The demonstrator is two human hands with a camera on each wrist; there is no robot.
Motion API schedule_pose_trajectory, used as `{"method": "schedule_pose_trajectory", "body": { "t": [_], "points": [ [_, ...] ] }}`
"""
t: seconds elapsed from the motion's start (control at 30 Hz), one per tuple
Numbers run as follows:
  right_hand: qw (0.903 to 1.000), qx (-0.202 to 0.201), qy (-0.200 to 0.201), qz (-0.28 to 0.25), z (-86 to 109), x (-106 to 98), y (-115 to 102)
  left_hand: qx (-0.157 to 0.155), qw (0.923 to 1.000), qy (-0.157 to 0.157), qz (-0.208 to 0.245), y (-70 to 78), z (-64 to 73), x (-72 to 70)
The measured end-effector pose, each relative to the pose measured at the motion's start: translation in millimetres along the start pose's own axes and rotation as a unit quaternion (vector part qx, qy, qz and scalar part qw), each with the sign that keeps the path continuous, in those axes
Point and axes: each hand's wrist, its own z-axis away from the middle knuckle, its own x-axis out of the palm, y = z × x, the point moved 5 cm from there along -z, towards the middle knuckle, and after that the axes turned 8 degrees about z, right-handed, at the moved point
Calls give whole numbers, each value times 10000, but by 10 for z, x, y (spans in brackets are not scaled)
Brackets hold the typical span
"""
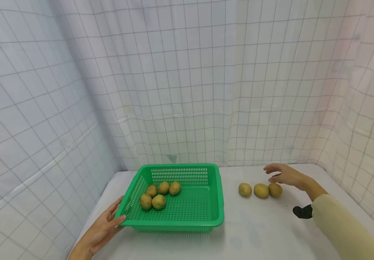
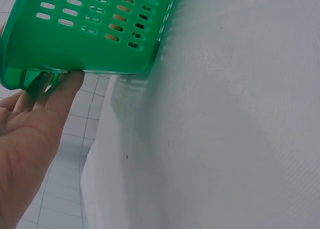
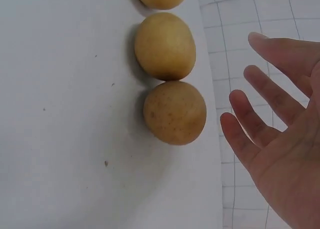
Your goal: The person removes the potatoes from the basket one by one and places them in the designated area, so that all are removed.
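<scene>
Green plastic fills the left hand (image 1: 101, 226): it grips the one basket (image 1: 177, 223) at the near left corner, thumb over the edge and fingers bent beneath, though how tightly is hard to judge. Five potatoes (image 1: 159, 202) lie in the basket's left half, three behind and two in front. To the right of the basket, three more potatoes (image 1: 261, 190) sit in a row on the white table (image 1: 255, 227), the left one slightly apart, the other two touching. By the rightmost one is the right hand (image 1: 286, 175), fingers spread and loosely bent, holding nothing; the right wrist view shows a gap between fingertips and potato. Farthest right comes a pale sleeve (image 1: 343, 224).
</scene>
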Motion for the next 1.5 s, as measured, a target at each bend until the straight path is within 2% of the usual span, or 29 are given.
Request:
{"method": "schedule_pose_trajectory", "body": {
  "t": [0.2, 0.4, 0.83, 1.1, 1.23, 1.5],
  "points": [
    [9998, -166, -45, 91, -91, 6, -213, 38, 10000, -40, 33, 8, -4, 14],
    [9994, -283, -177, -36, -175, 66, -397, -79, 9999, 63, 49, -17, 7, 2],
    [9987, -391, -324, -37, -359, 154, -650, -75, 10000, 23, 50, -36, 6, -17],
    [9971, -555, -487, 173, -447, 250, -853, -36, 9999, -63, 79, -18, 4, -13],
    [9958, -701, -570, 135, -490, 289, -942, -22, 10000, -43, 72, -6, 6, -14],
    [9951, -726, -645, 203, -588, 375, -1057, -20, 10000, -23, 28, -1, -15, -9]
  ]
}}
